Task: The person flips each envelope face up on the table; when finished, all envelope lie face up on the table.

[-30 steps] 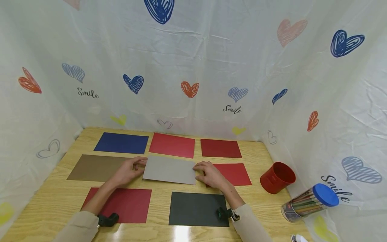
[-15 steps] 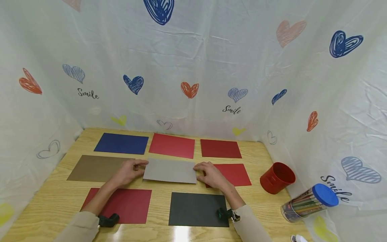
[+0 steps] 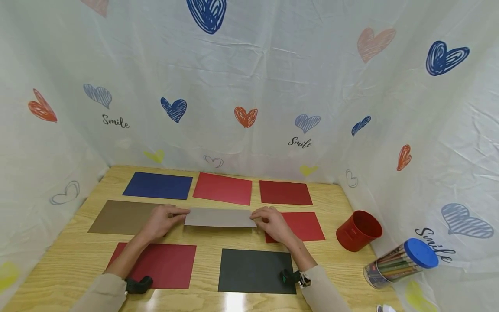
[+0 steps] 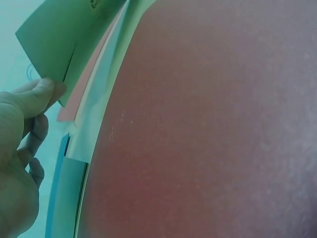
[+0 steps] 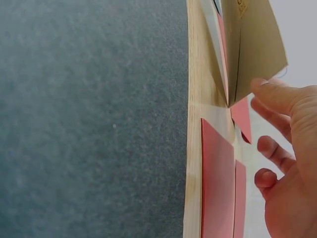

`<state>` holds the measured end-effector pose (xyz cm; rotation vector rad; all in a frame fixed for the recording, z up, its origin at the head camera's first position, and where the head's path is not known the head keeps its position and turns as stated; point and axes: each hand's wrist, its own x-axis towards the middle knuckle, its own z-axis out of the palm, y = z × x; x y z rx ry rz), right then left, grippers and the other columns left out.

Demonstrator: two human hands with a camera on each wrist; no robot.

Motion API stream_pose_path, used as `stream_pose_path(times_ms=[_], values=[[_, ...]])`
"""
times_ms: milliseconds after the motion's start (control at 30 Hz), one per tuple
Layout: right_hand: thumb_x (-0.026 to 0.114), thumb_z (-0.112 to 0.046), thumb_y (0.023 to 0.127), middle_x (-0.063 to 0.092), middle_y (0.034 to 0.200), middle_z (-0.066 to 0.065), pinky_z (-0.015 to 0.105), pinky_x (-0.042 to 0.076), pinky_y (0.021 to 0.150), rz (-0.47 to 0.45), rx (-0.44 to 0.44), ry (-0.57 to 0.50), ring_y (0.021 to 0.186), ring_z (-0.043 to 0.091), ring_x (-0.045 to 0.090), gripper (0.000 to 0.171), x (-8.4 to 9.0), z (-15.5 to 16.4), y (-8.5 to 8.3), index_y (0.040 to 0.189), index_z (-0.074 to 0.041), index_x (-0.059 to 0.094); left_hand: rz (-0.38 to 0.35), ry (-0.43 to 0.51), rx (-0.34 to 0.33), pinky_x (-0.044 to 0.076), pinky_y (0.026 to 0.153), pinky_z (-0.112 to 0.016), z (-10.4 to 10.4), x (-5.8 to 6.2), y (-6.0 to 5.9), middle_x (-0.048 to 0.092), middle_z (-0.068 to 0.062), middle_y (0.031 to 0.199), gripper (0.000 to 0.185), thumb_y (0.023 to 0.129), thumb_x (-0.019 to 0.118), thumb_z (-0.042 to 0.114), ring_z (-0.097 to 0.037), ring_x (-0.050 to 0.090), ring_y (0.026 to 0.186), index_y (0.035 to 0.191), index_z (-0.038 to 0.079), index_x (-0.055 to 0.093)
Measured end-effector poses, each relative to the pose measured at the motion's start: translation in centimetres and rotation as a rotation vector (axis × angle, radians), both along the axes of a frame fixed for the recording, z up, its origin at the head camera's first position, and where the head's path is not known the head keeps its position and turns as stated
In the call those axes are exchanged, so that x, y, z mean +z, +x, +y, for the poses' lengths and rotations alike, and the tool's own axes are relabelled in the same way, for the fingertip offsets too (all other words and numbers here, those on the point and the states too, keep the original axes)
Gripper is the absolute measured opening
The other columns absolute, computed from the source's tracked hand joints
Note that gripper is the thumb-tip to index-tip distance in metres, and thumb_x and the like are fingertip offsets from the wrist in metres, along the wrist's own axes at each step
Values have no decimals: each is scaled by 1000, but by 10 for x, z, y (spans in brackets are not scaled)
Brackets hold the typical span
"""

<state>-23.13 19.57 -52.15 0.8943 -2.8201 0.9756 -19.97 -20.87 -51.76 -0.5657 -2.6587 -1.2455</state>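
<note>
Grey sheet [image 3: 219, 217] folded between hands, raised off table. Left hand [image 3: 161, 222] pinching left end, right hand [image 3: 274, 223] pinching right end. Risk: uneven grip pressure skews edges, giving a crooked crease.

Big gray sheet [image 5: 89, 119]: fills the left side, lying flat.
Table [image 5: 194, 124]: a thin strip of light wood beside the gray sheet.
Red sheets [image 5: 217, 183]: flat on the table, low down.
Tan card [image 5: 255, 44]: folded, open at the top, fold near the thumb.
Hand [image 5: 290, 163]: at the right; thumb tip touches the card's edge, other fingers curl below.
</note>
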Motion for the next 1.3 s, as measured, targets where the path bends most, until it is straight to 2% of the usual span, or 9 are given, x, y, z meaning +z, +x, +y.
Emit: stream_pose_path(times_ms=[100,333,467,567,667,733,933,1067,1300], values=[[70,-13,96,70,115,-8,40,50,90,21,-19,-38,108,14,60,19,1,0,0,111,-21,78,-3,3,12,47,68,-24,0,0,0,75,-2,97,21,90,74,8,-14,65,87,110,9,79],[71,-13,95,72,109,-9,54,38,109,78,-56,-119,107,15,65,18,4,0,0,108,-23,79,-16,-1,44,40,63,-26,2,3,-2,74,3,90,16,91,74,12,-7,51,76,105,14,81],[72,-16,94,73,104,-8,51,43,105,86,-92,-152,99,13,67,14,6,-1,0,105,-21,79,19,1,55,41,64,-27,2,2,-3,73,2,90,12,89,77,13,-10,51,77,99,14,82],[73,-17,93,74,102,-7,41,52,87,69,-132,-178,91,12,64,13,7,-1,2,104,-20,79,41,5,58,45,68,-27,3,2,-3,74,-2,95,10,88,78,12,-14,57,84,97,13,82],[73,-18,94,73,102,-6,29,50,69,30,-160,-210,84,12,58,13,7,-1,3,105,-19,79,2,22,65,47,68,-27,4,2,-2,74,-5,99,12,89,77,13,-15,61,87,100,11,82],[72,-20,94,72,102,-6,25,46,64,-5,-175,-232,82,13,54,14,8,-1,3,107,-19,78,-31,28,70,48,68,-27,4,3,-1,75,-7,100,15,90,76,14,-15,62,86,104,10,81],[72,-20,94,73,102,-6,25,49,69,-81,-213,-275,89,13,58,19,8,-3,3,113,-18,75,-85,43,69,49,67,-26,6,2,-1,76,-7,101,19,92,75,19,-13,61,84,107,8,79],[73,-18,94,73,99,-6,26,52,75,-107,-232,-296,94,13,66,23,7,-5,3,117,-15,72,-64,35,64,50,67,-25,8,-1,-2,76,-5,98,17,91,76,18,-11,62,81,104,8,80],[73,-16,94,75,94,-5,27,52,73,-135,-247,-339,89,15,69,27,3,-9,4,118,-18,62,-54,12,76,53,71,-25,11,-5,-3,76,-3,96,15,90,77,17,-14,68,84,102,9,80]])
